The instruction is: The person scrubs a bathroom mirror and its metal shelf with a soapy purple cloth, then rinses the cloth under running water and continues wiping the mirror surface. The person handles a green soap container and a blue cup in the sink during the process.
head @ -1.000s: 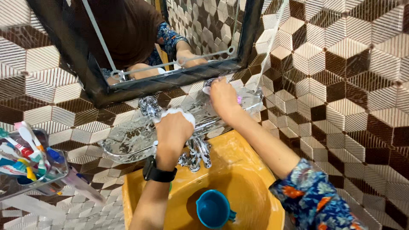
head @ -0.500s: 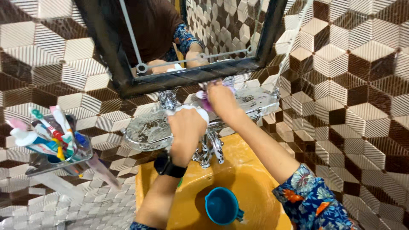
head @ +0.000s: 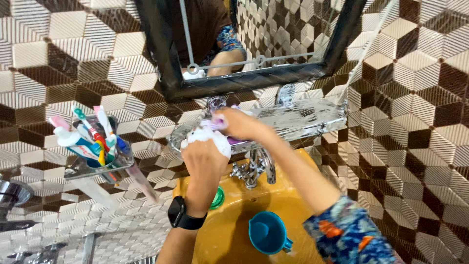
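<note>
Below the mirror (head: 254, 80), the left hand (head: 205, 151) is closed on a soapy white cloth (head: 207, 137) at the glass shelf (head: 298, 120), while the right hand (head: 239, 124) pinches a purple item (head: 218, 122).

Person's arms, head view
Black rubber smartwatch (head: 183, 215) on bare left wrist; right arm in blue floral-print fabric sleeve (head: 349, 237).

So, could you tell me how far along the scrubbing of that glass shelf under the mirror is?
Midway, it seems. The glass shelf is already coated in white lather on its right part. In hand: the left hand, foam-covered, is at the shelf's left end, and the right hand presses a purple scrubber there. Left: the suds are unrinsed; the tap and yellow basin show no lather.
</note>
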